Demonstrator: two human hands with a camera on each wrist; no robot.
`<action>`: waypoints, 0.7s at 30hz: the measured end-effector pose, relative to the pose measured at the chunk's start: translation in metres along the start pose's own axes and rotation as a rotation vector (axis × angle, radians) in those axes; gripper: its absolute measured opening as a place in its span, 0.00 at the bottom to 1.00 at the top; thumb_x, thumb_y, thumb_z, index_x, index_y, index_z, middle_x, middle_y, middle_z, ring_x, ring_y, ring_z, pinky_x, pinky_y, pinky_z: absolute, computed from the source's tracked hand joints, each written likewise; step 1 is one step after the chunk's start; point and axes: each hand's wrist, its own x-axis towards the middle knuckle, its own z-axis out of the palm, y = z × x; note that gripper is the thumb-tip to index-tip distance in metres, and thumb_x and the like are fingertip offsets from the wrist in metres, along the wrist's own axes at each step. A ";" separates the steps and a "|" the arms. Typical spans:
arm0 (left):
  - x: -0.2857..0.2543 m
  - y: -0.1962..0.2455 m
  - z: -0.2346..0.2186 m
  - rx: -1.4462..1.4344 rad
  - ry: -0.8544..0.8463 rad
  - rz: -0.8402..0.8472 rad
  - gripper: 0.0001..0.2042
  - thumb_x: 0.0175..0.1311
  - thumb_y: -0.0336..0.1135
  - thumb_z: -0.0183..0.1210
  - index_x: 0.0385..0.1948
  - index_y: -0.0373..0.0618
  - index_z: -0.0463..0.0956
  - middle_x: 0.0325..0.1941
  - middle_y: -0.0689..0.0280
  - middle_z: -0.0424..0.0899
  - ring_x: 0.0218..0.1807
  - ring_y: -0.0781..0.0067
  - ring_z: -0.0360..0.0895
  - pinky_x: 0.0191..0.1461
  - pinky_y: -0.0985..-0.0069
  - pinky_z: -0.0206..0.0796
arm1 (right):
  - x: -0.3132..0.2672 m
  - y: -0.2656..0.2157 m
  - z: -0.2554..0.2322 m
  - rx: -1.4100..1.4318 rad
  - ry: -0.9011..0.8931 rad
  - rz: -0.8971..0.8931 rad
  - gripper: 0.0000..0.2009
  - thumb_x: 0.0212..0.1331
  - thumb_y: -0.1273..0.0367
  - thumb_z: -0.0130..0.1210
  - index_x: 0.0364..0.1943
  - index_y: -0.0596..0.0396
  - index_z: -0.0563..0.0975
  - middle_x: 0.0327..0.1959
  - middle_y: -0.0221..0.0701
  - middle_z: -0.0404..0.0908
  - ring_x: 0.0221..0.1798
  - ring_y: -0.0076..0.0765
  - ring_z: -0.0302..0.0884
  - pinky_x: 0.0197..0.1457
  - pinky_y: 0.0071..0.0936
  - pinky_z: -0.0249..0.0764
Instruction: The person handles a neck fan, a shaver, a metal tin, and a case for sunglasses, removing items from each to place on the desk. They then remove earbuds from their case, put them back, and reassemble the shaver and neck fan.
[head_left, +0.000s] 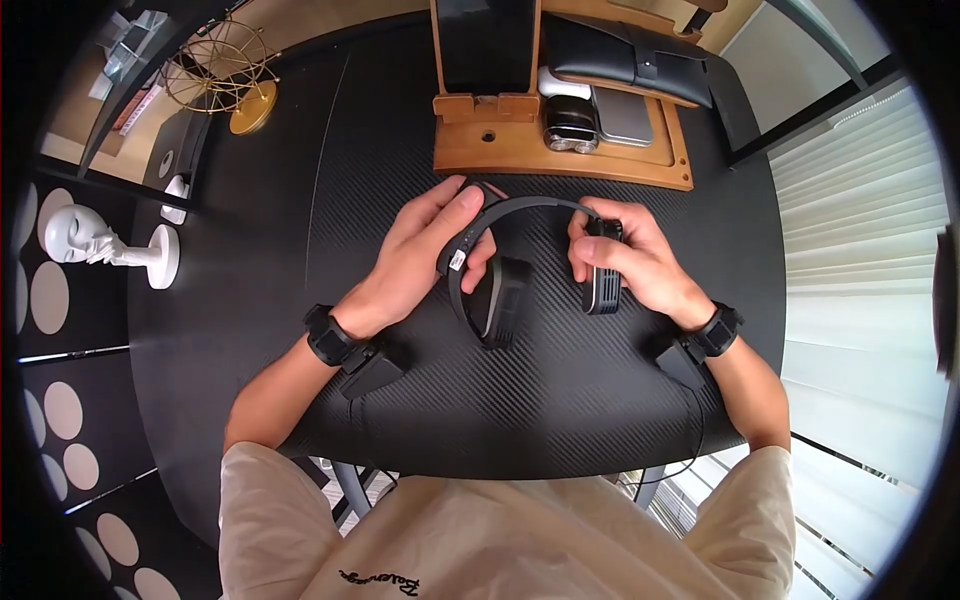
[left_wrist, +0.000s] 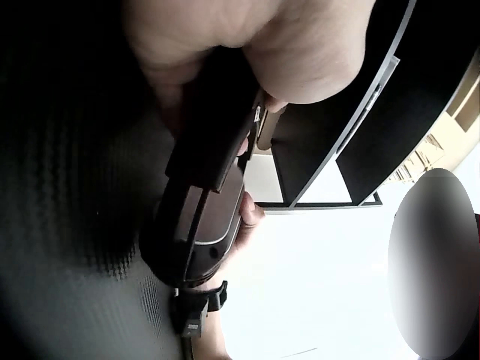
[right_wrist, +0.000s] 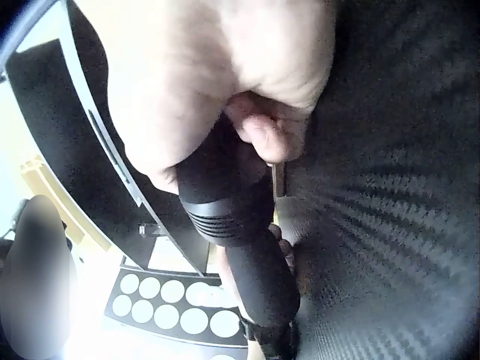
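Note:
Both hands hold a black headband-like device [head_left: 545, 203] above the dark textured table. My left hand [head_left: 410, 240] grips its left side, thumb along the top, beside a strap with a small white tag [head_left: 457, 261]. A rounded black part [head_left: 508, 300] hangs below that hand. At the other end my right hand [head_left: 645, 255] pinches a slim vented block [head_left: 603, 275] between thumb and fingers. In the left wrist view the device's dark body [left_wrist: 214, 217] extends below the left hand. The right wrist view shows a ribbed black end [right_wrist: 225, 214] under the right hand.
Behind the hands stands a wooden organizer [head_left: 470, 158] bearing a dark tablet-like panel [head_left: 487, 45], a black shaver-like object [head_left: 571, 124] and a black case [head_left: 630, 65]. To the left are a gold wire ornament [head_left: 254, 107] and a white face sculpture [head_left: 80, 233]. White blinds [head_left: 850, 260] hang right.

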 end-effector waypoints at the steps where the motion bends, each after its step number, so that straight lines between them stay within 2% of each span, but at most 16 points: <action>1: 0.000 0.001 -0.001 -0.013 -0.003 -0.011 0.18 0.80 0.45 0.41 0.54 0.39 0.68 0.22 0.66 0.71 0.19 0.77 0.69 0.26 0.80 0.64 | -0.002 -0.014 -0.001 -0.071 -0.016 0.091 0.08 0.66 0.65 0.58 0.36 0.55 0.79 0.26 0.24 0.81 0.28 0.12 0.75 0.24 0.13 0.63; 2: 0.001 0.002 -0.001 -0.010 -0.006 -0.012 0.18 0.80 0.45 0.41 0.54 0.39 0.68 0.22 0.66 0.71 0.19 0.77 0.69 0.26 0.80 0.64 | -0.002 -0.016 -0.002 -0.070 -0.014 0.088 0.08 0.66 0.65 0.58 0.36 0.55 0.79 0.26 0.24 0.81 0.28 0.12 0.75 0.24 0.13 0.63; 4: 0.002 0.003 -0.003 -0.042 0.004 -0.039 0.18 0.80 0.46 0.41 0.53 0.40 0.68 0.22 0.66 0.72 0.19 0.77 0.70 0.26 0.80 0.65 | -0.001 -0.016 -0.003 -0.063 -0.028 0.134 0.11 0.68 0.65 0.58 0.45 0.58 0.79 0.32 0.27 0.83 0.26 0.11 0.73 0.23 0.11 0.63; 5: 0.001 0.006 -0.004 -0.042 0.004 -0.041 0.18 0.80 0.46 0.41 0.53 0.40 0.68 0.22 0.66 0.72 0.19 0.77 0.70 0.26 0.80 0.65 | -0.001 -0.015 -0.001 -0.062 -0.029 0.134 0.11 0.68 0.65 0.58 0.45 0.58 0.79 0.32 0.27 0.83 0.26 0.11 0.73 0.23 0.11 0.63; 7: 0.002 0.012 -0.008 -0.070 0.017 -0.139 0.17 0.80 0.46 0.42 0.51 0.40 0.68 0.23 0.64 0.74 0.19 0.76 0.72 0.27 0.80 0.66 | 0.000 -0.010 0.000 0.080 0.023 0.055 0.15 0.69 0.66 0.56 0.56 0.59 0.75 0.40 0.31 0.84 0.25 0.10 0.71 0.23 0.11 0.66; 8: 0.002 0.013 -0.012 -0.071 0.019 -0.136 0.17 0.80 0.46 0.42 0.51 0.40 0.68 0.23 0.64 0.74 0.19 0.76 0.72 0.27 0.80 0.66 | 0.000 -0.010 0.001 0.078 0.021 0.055 0.15 0.69 0.66 0.56 0.56 0.59 0.75 0.40 0.31 0.84 0.25 0.10 0.71 0.23 0.11 0.66; 10: 0.003 0.017 -0.022 0.030 -0.043 -0.179 0.17 0.78 0.48 0.47 0.45 0.40 0.69 0.25 0.65 0.77 0.20 0.77 0.75 0.27 0.80 0.67 | 0.000 -0.012 0.003 0.114 0.084 0.019 0.17 0.69 0.70 0.55 0.59 0.61 0.73 0.47 0.37 0.83 0.22 0.12 0.70 0.23 0.13 0.69; 12: 0.004 0.026 -0.031 0.101 -0.044 -0.213 0.18 0.77 0.48 0.49 0.41 0.39 0.71 0.24 0.66 0.77 0.21 0.78 0.77 0.28 0.80 0.69 | 0.001 -0.007 0.000 0.173 0.108 -0.018 0.17 0.69 0.71 0.54 0.59 0.62 0.73 0.48 0.38 0.83 0.21 0.13 0.70 0.23 0.14 0.71; 14: 0.004 0.038 -0.038 0.422 -0.101 -0.279 0.19 0.76 0.48 0.51 0.35 0.38 0.72 0.25 0.65 0.78 0.23 0.77 0.78 0.29 0.80 0.70 | 0.002 -0.004 -0.002 0.232 0.134 -0.052 0.16 0.69 0.71 0.54 0.58 0.62 0.73 0.49 0.40 0.83 0.20 0.15 0.71 0.24 0.14 0.72; 16: 0.002 0.046 -0.045 0.476 -0.094 -0.313 0.18 0.75 0.46 0.54 0.35 0.36 0.74 0.26 0.65 0.79 0.23 0.78 0.78 0.30 0.80 0.71 | 0.003 -0.003 -0.002 0.249 0.137 -0.062 0.14 0.69 0.72 0.53 0.55 0.63 0.75 0.48 0.41 0.84 0.19 0.18 0.73 0.26 0.16 0.74; 18: 0.000 0.053 -0.053 0.729 -0.159 -0.172 0.17 0.72 0.44 0.58 0.43 0.35 0.76 0.28 0.65 0.81 0.21 0.78 0.76 0.30 0.80 0.70 | 0.004 0.002 -0.005 0.228 0.121 -0.057 0.12 0.70 0.72 0.53 0.53 0.63 0.76 0.46 0.40 0.84 0.20 0.18 0.75 0.27 0.16 0.74; 19: -0.002 0.060 -0.054 0.784 -0.141 -0.159 0.16 0.68 0.40 0.63 0.49 0.37 0.77 0.31 0.63 0.82 0.27 0.75 0.78 0.35 0.78 0.71 | 0.004 0.004 -0.007 0.206 0.101 -0.048 0.11 0.70 0.72 0.52 0.51 0.62 0.78 0.43 0.39 0.85 0.21 0.19 0.76 0.27 0.17 0.75; 20: -0.004 0.067 -0.055 0.786 -0.143 -0.157 0.16 0.68 0.40 0.63 0.49 0.37 0.77 0.31 0.63 0.82 0.27 0.75 0.78 0.35 0.78 0.71 | 0.004 0.005 -0.007 0.205 0.103 -0.050 0.11 0.70 0.72 0.52 0.51 0.62 0.78 0.43 0.39 0.85 0.21 0.19 0.76 0.27 0.17 0.75; 21: -0.006 0.073 -0.057 0.988 -0.113 -0.082 0.15 0.66 0.36 0.64 0.49 0.38 0.77 0.33 0.64 0.81 0.32 0.77 0.78 0.38 0.77 0.71 | 0.005 0.005 -0.007 0.212 0.101 -0.053 0.10 0.70 0.72 0.52 0.49 0.62 0.79 0.41 0.38 0.85 0.21 0.19 0.76 0.28 0.17 0.75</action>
